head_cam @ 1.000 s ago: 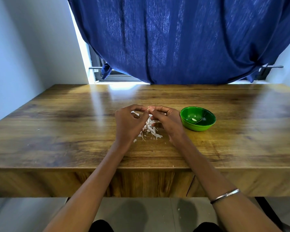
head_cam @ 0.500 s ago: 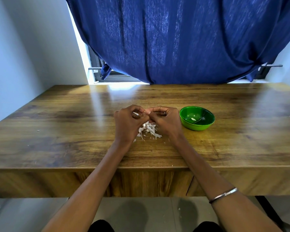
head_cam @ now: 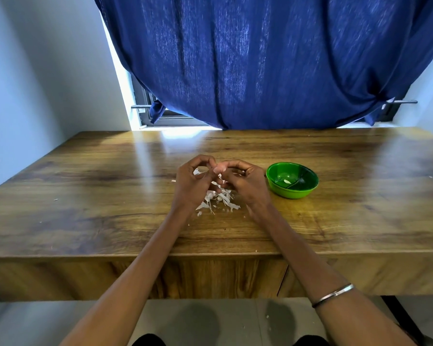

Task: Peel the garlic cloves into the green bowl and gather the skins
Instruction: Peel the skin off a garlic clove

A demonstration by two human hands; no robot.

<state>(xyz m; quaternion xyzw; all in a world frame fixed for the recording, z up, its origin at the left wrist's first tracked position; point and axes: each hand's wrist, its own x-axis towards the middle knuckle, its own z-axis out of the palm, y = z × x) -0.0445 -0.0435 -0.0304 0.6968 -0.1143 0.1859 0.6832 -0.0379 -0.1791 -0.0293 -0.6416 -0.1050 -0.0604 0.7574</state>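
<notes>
Compared with the frame half a second ago, we see both hands raised slightly above the skins [head_cam: 216,199], with more of the pile exposed beneath them; the bowl [head_cam: 292,180] has not shifted. Our left hand [head_cam: 194,182] and right hand [head_cam: 245,182] meet fingertip to fingertip over the table [head_cam: 85,196], and between them we pinch a pale pinkish clove [head_cam: 220,167], held by the curled fingers of both hands. A white scrap of skin shows at the left thumb. The skins lie in a loose white heap on the wood directly under the hands, with a few flakes scattered toward the near edge. The bowl stands just right of the right hand, apart from it, and holds one small pale piece; we cannot tell whether it is a peeled clove. A metal bangle [head_cam: 333,295] circles the right forearm. A blue curtain [head_cam: 260,58] hangs behind the table. We find no readable brand, label or writing anywhere.
</notes>
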